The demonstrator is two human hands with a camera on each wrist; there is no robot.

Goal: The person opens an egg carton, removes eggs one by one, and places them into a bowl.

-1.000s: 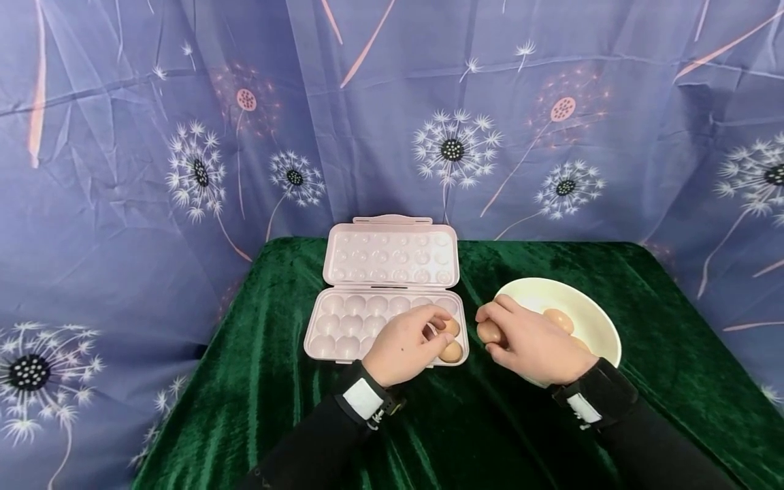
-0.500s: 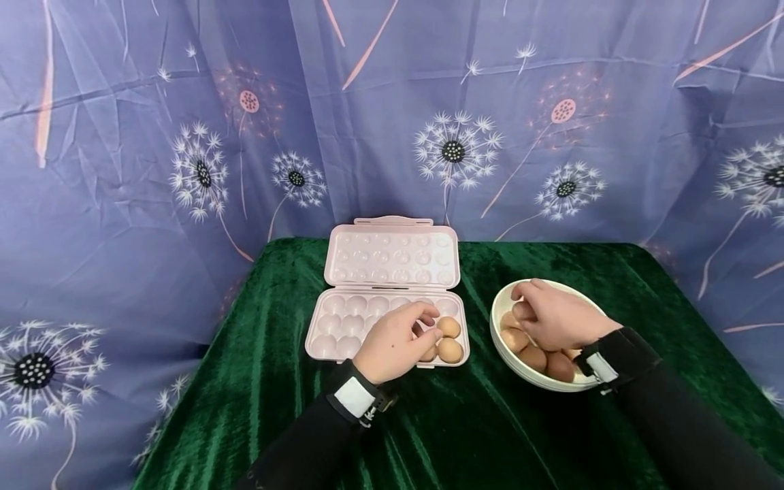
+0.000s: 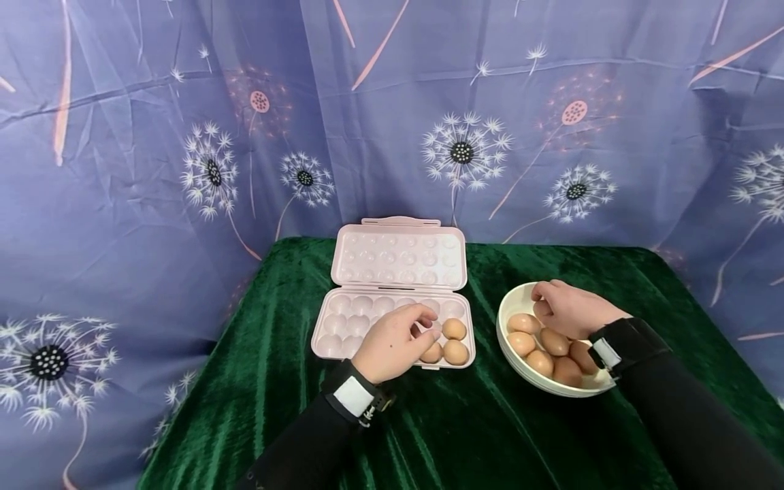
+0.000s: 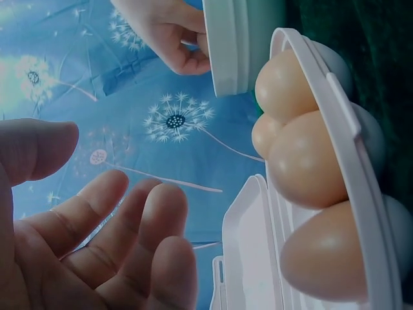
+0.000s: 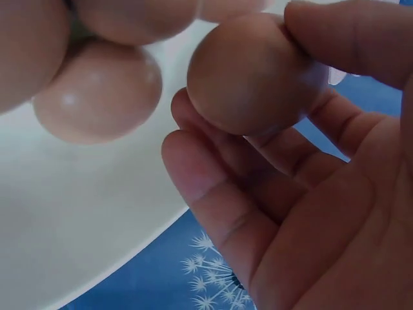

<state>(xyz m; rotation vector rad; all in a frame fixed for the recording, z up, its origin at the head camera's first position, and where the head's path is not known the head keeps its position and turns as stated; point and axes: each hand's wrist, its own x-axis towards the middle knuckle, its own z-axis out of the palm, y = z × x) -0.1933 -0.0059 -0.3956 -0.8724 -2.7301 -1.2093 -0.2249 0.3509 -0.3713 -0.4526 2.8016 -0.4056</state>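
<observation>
My left hand (image 3: 395, 344) hovers over the near right part of a pink egg box (image 3: 316, 333), fingers loosely bent and holding nothing. Brown eggs (image 3: 456, 352) sit in its right-end cups, and the left wrist view shows several of them along the near rim. At the right, my right hand (image 3: 576, 309) is over the far side of a cream bowl (image 3: 516, 367). There it holds a brown egg (image 5: 255, 74) between thumb and fingers, clear in the right wrist view and hidden by the hand in the head view. Several more eggs (image 3: 554, 341) lie in the bowl.
The box's hinged lid (image 3: 401, 257) stands raised behind its base. A green velvet cloth (image 3: 288, 408) covers the table. Behind it hangs a blue-violet curtain (image 3: 380, 150) with dandelion prints.
My right hand has moved right, from beside the bowl's left rim, where it held an egg, to over the bowl. My left fingers have drawn slightly back from the eggs in the box.
</observation>
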